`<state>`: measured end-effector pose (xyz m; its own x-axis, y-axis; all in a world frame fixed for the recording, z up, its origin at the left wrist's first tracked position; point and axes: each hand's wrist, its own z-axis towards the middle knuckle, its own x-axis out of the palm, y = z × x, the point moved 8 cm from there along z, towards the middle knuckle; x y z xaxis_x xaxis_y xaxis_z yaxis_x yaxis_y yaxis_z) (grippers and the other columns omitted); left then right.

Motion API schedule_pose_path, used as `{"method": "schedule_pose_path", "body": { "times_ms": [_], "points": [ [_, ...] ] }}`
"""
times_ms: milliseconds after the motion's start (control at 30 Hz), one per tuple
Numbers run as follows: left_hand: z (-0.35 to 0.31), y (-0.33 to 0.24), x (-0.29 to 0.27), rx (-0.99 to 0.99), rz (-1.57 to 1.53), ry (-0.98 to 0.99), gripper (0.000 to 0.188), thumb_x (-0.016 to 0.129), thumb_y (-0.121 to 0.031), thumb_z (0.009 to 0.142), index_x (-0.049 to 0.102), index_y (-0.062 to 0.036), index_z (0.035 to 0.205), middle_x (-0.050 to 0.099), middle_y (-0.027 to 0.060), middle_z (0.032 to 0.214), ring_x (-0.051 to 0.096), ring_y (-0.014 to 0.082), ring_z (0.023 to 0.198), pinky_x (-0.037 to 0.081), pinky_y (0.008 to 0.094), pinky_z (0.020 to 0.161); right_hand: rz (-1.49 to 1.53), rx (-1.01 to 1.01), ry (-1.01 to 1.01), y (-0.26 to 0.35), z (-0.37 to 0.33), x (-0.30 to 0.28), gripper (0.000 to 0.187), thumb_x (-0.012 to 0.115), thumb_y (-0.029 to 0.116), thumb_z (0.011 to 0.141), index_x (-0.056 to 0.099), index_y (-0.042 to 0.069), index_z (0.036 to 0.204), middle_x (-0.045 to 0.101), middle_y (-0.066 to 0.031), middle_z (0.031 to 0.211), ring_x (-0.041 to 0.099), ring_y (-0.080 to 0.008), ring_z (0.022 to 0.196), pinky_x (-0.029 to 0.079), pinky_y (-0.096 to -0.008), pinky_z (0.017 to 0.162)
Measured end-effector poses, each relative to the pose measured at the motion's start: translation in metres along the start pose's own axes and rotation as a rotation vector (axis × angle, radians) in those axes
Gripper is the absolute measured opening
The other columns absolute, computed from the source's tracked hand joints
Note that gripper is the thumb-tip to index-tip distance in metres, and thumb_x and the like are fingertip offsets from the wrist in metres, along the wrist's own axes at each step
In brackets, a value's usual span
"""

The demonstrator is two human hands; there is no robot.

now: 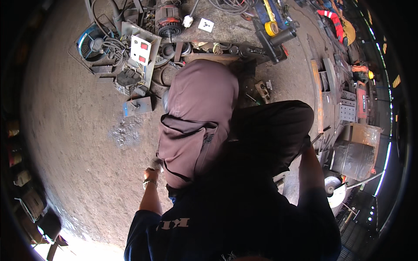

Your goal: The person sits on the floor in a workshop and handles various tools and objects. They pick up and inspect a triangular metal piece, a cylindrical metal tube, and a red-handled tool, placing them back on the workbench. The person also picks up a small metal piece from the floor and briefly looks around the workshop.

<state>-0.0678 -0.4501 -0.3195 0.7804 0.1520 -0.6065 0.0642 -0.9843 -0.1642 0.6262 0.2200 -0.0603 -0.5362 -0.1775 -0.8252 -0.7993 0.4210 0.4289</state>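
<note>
My left hand [151, 175], with a watch-like band on its wrist, hangs low beside my brown trouser leg [191, 143]. Its fingers look curled, and a small pale bit shows beside them; what they hold, if anything, I cannot make out. My right hand [306, 142] is in deep shadow at the side of my dark, bent knee, and its fingers are hidden. Ahead of my knees stands a cluttered workbench [237, 32] bearing a motor armature [169, 19], a yellow tape measure [271, 27] and a white card [206, 25].
At the left front stand a blue round fan [90, 42], a panel with red switches [140, 50] and a metal plate with a stub [137, 106]. Metal bars and a perforated plate [347, 106] lie at right, near a sheet-metal box [355, 158]. Another person's red-orange sleeve [334, 24] shows far right.
</note>
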Motion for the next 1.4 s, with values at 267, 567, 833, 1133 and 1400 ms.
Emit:
{"method": "schedule_pose_path", "body": {
  "times_ms": [267,567,833,1133,1400],
  "points": [
    [0.007,0.001,0.067,0.251,0.205,0.262,0.048,0.078,-0.036,0.081,0.074,-0.0044,0.117,0.075,0.0179,0.112,0.072,0.0342,0.102,0.057,0.0432,0.091,-0.114,-0.49,0.115,0.272,-0.005,-0.019,0.054,0.071,0.035,0.096,0.063,-0.002,0.134,0.074,-0.0093,0.106,0.069,-0.0201,0.091,0.054,-0.0324,0.079],
    [0.011,-0.118,-0.165,0.571,-0.648,-0.141,0.035,0.062,-0.024,0.099,0.071,-0.0002,0.122,0.073,0.0143,0.119,0.069,0.0279,0.101,0.056,0.0394,0.092,0.017,-0.67,-0.089,0.483,0.002,0.051,0.097,0.086,0.052,0.076,0.05,-0.007,0.144,0.068,-0.0256,0.13,0.066,-0.0336,0.123,0.051,-0.0397,0.105],
    [-0.211,-0.341,-0.414,0.865,-1.104,-0.622,0.034,0.063,-0.028,0.105,0.066,0.0028,0.12,0.072,0.0152,0.114,0.07,0.0225,0.094,0.058,0.0353,0.09,0.136,-0.711,0.213,0.492,0.037,0.064,0.055,0.079,0.016,0.088,0.057,-0.005,0.134,0.07,-0.0147,0.127,0.067,-0.0233,0.117,0.051,-0.0333,0.102],
    [-0.321,-0.598,-0.266,1.364,-0.691,0.127,0.01,0.065,-0.004,0.099,0.069,0.0008,0.107,0.073,0.0104,0.104,0.068,0.0186,0.099,0.052,0.0345,0.095,0.625,-0.464,0.662,0.539,0.108,0.121,0.044,0.08,0.018,0.091,0.066,-0.001,0.127,0.074,-0.0095,0.117,0.071,-0.0168,0.102,0.056,-0.0313,0.092],
    [-0.283,-0.603,-0.227,1.101,-0.823,0.256,0.016,0.065,-0.002,0.101,0.065,0.0033,0.116,0.073,0.0103,0.109,0.069,0.0154,0.104,0.053,0.0306,0.096,0.668,-0.467,0.801,0.547,0.103,0.13,0.041,0.077,0.014,0.092,0.066,-0.004,0.128,0.074,-0.0113,0.116,0.071,-0.0167,0.099,0.056,-0.0316,0.09]
  ]
}}
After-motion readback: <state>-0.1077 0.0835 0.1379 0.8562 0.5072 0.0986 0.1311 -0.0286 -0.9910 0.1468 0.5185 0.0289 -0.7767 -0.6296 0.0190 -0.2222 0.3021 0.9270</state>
